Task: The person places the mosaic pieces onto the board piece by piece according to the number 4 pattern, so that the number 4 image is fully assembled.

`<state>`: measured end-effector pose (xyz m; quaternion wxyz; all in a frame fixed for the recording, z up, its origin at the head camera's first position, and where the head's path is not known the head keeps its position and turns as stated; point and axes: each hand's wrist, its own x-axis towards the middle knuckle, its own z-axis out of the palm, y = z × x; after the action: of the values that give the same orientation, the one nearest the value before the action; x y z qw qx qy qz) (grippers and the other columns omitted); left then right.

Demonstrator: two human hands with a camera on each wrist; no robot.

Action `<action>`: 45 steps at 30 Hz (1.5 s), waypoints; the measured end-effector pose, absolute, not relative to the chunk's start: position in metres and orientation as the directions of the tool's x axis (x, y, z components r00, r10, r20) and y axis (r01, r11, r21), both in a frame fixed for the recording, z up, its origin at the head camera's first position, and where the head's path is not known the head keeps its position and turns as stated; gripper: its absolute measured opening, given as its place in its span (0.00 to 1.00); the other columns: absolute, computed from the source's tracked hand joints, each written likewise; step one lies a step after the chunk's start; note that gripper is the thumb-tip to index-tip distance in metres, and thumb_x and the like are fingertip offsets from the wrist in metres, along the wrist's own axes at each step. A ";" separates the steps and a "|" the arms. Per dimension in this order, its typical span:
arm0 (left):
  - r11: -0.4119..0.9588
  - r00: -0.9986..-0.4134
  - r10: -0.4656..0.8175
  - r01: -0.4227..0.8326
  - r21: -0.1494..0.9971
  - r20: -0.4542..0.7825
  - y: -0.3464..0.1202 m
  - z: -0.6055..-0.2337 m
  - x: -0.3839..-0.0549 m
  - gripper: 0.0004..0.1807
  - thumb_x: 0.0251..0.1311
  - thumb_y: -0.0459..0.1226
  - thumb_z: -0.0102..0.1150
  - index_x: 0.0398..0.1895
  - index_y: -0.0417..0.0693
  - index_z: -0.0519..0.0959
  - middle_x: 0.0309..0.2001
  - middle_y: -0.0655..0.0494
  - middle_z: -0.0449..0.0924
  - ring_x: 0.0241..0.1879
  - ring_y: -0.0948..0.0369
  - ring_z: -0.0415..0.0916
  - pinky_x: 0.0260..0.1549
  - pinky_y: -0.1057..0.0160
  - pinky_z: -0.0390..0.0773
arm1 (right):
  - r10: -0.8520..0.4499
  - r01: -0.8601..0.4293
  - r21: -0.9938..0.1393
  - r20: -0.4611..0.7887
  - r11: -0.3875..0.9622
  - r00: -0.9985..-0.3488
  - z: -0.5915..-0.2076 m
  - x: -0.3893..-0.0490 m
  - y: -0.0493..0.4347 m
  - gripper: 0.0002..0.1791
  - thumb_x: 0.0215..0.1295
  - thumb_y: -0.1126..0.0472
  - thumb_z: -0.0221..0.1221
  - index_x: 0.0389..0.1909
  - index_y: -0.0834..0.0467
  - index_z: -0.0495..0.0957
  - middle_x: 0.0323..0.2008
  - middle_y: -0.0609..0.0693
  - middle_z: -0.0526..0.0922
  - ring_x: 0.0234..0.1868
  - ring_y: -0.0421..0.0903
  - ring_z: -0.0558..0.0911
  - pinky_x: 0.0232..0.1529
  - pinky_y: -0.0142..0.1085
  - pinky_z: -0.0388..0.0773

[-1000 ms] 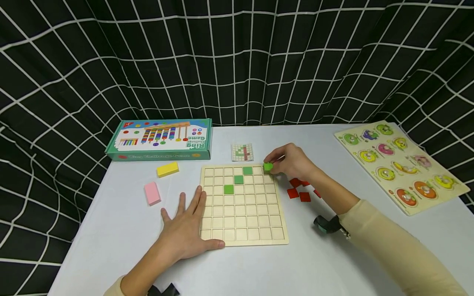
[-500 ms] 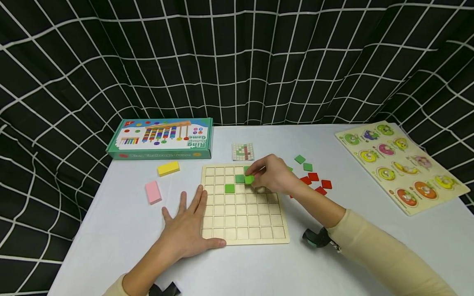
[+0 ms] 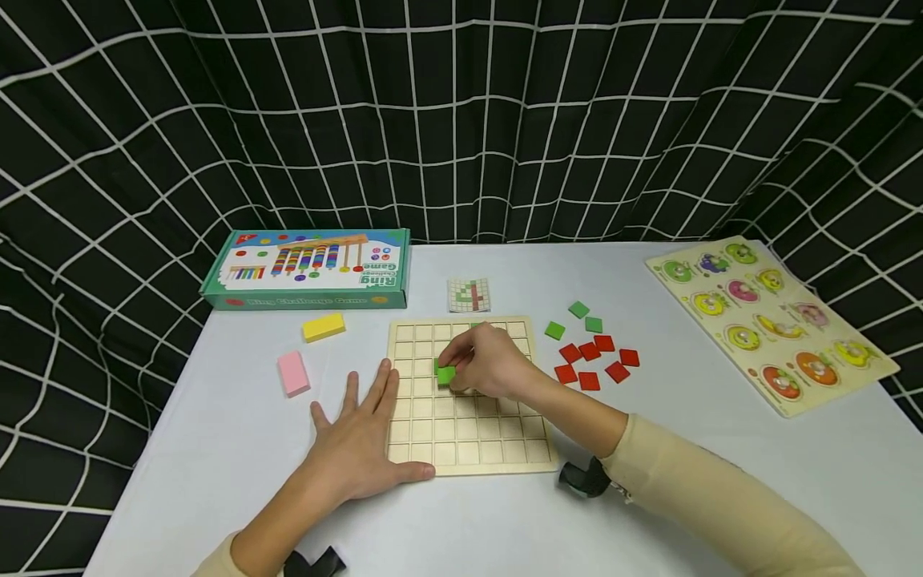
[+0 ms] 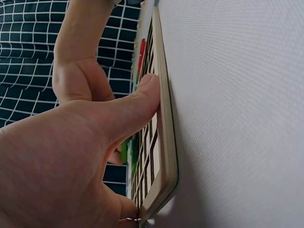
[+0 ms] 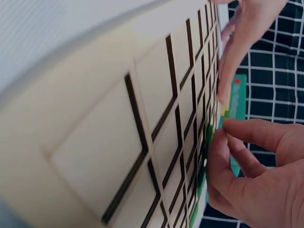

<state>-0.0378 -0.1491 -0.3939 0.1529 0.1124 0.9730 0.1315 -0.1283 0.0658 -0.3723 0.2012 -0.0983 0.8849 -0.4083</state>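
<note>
A wooden grid board lies on the white table. My right hand pinches a green square tile between thumb and fingers, close over the board's left part, partly covering the green tiles set in the grid. In the right wrist view the pinched tile shows at the fingertips. My left hand lies with fingers spread against the board's left side, its thumb on the near left corner. The left wrist view shows that thumb resting on the board's edge.
Right of the board lie several red tiles and three loose green tiles. A small pattern card is behind it. Left are a yellow block, a pink block and a green game box; a fruit puzzle board lies far right.
From the board's far right corner, my right hand has carried the green tile left and nearer, over the grid's left part. My left hand stays in place.
</note>
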 end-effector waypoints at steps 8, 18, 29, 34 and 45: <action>0.938 -0.924 0.265 0.183 0.293 -0.274 -0.152 -0.394 -0.038 0.75 0.44 0.77 0.66 0.86 0.46 0.43 0.86 0.53 0.35 0.82 0.33 0.38 0.59 0.11 0.42 | -0.372 -0.043 -0.752 -0.274 0.658 -0.887 -0.375 -0.123 0.049 0.15 0.48 0.76 0.74 0.35 0.56 0.90 0.30 0.47 0.86 0.33 0.41 0.80 0.37 0.31 0.79; 0.938 -0.921 0.271 0.187 0.291 -0.281 -0.152 -0.392 -0.039 0.75 0.45 0.77 0.66 0.86 0.45 0.44 0.86 0.53 0.35 0.82 0.33 0.38 0.59 0.11 0.42 | -0.375 -0.071 -0.722 -0.270 0.688 -0.887 -0.372 -0.120 0.037 0.15 0.50 0.76 0.73 0.36 0.55 0.90 0.31 0.47 0.86 0.34 0.42 0.79 0.39 0.32 0.79; 0.939 -0.921 0.269 0.184 0.292 -0.283 -0.152 -0.391 -0.038 0.74 0.45 0.77 0.66 0.86 0.47 0.45 0.86 0.53 0.35 0.82 0.33 0.38 0.60 0.11 0.43 | -0.410 -0.150 -0.695 -0.223 0.703 -0.885 -0.376 -0.119 0.031 0.14 0.49 0.75 0.74 0.36 0.57 0.90 0.29 0.45 0.86 0.33 0.41 0.79 0.37 0.30 0.79; 0.938 -0.921 0.268 0.183 0.293 -0.282 -0.152 -0.392 -0.039 0.74 0.45 0.77 0.66 0.86 0.47 0.45 0.86 0.53 0.35 0.82 0.33 0.38 0.60 0.11 0.43 | -0.416 -0.168 -0.685 -0.213 0.708 -0.884 -0.376 -0.118 0.031 0.15 0.50 0.76 0.73 0.37 0.57 0.90 0.29 0.44 0.86 0.33 0.40 0.79 0.37 0.30 0.79; 0.938 -0.921 0.267 0.182 0.294 -0.284 -0.151 -0.393 -0.039 0.74 0.44 0.77 0.66 0.86 0.47 0.45 0.86 0.54 0.36 0.82 0.33 0.38 0.60 0.11 0.43 | -0.411 -0.173 -0.676 -0.208 0.716 -0.887 -0.376 -0.119 0.030 0.16 0.49 0.78 0.70 0.37 0.57 0.90 0.28 0.45 0.86 0.32 0.40 0.79 0.37 0.30 0.78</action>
<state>-0.0388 -0.1515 -0.3926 0.1621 0.1155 0.9711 0.1320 -0.1188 0.0300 -0.3756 0.1747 -0.1605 0.9097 -0.3408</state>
